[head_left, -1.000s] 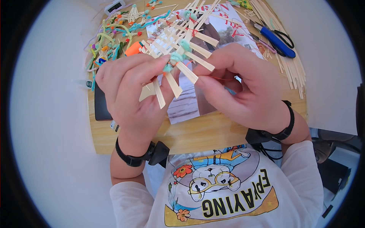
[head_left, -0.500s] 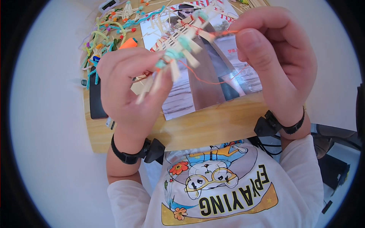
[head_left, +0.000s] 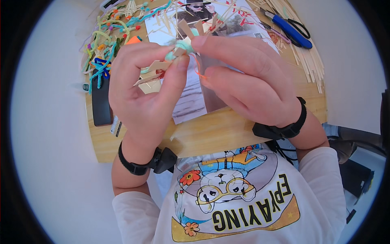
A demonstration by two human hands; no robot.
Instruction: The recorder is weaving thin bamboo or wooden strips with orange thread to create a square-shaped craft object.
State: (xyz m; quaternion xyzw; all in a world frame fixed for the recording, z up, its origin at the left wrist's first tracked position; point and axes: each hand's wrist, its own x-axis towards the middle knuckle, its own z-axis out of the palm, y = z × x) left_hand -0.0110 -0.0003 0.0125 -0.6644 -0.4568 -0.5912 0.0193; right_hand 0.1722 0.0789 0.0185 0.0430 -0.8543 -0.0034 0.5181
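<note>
My left hand (head_left: 136, 87) pinches a small craft of flat wooden sticks wound with fluffy mint-green yarn (head_left: 181, 46), held above the table. Stick ends jut out past its fingers and up beyond the yarn, and bits of red thread show on them. My right hand (head_left: 254, 77) is closed on a thin orange-red thread (head_left: 197, 67), which runs up to the craft. Its index fingertip touches or nearly touches the sticks near the mint yarn; the exact contact is hidden.
Beneath the hands lies a magazine (head_left: 189, 97) strewn with loose sticks. Colourful pipe cleaners (head_left: 103, 42) pile up at the far left, above a dark flat case (head_left: 100, 103). Blue-and-black-handled pliers (head_left: 290, 32) and thin wooden strips (head_left: 313, 69) lie at the right of the wooden table (head_left: 219, 130).
My right hand has come left and in toward the craft, and the thread, stretched out before, is now a short loop. The craft has turned in my left hand.
</note>
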